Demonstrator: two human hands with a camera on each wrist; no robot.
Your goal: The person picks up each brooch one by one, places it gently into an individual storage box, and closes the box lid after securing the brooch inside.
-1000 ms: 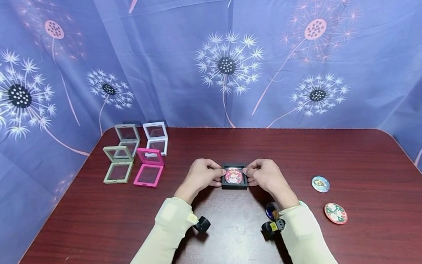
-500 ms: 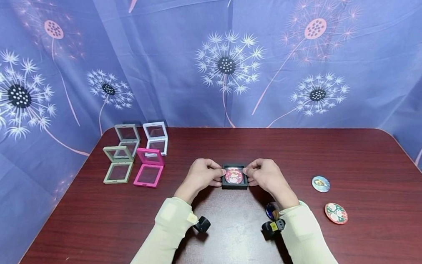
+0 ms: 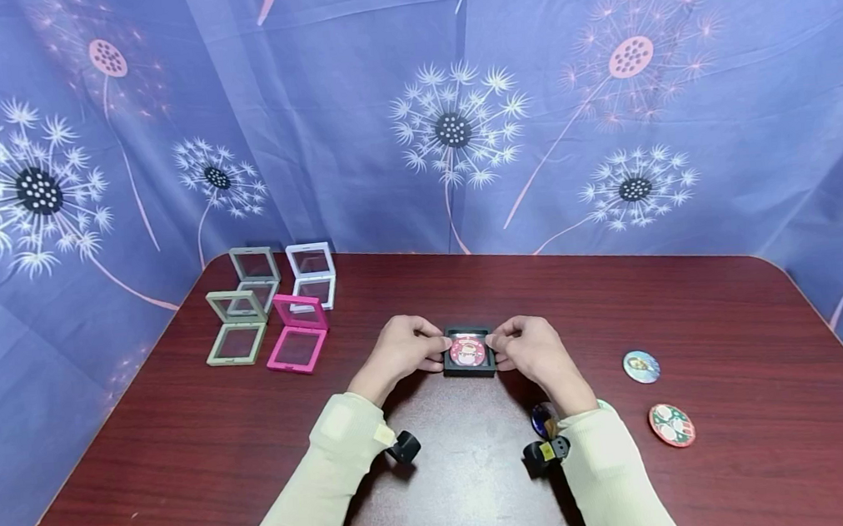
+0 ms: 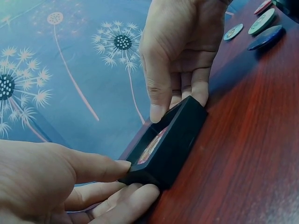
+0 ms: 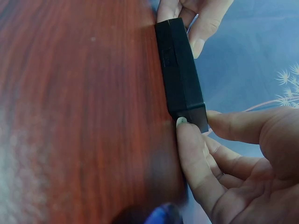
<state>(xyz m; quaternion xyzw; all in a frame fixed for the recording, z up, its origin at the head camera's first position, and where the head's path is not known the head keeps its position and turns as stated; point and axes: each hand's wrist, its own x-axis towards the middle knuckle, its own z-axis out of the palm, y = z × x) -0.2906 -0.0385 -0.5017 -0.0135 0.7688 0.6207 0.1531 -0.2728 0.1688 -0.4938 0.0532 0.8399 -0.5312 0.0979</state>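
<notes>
A black square display frame (image 3: 469, 371) lies closed on the table in front of me, a round red badge (image 3: 467, 351) with a cartoon figure showing through its window. My left hand (image 3: 404, 350) pinches the frame's left side, thumb on top and fingers along the edge. On the opposite side my right hand (image 3: 530, 349) grips it the same way. The right wrist view shows the black frame's side wall (image 5: 180, 70) low against the tabletop, with fingertips of both hands at its ends. In the left wrist view the badge (image 4: 153, 147) sits inside the raised rim.
Several hinged display frames stand opened at the back left, including a pink one (image 3: 297, 349), a green one (image 3: 236, 344) and a white one (image 3: 314, 293). To the right lie a blue badge (image 3: 640, 367) and a red-green badge (image 3: 671, 425). A dark blue badge (image 3: 542, 421) lies by my right wrist.
Both hands keep their hold on the black frame in the same place. The badge inside appears turned slightly; little else differs.
</notes>
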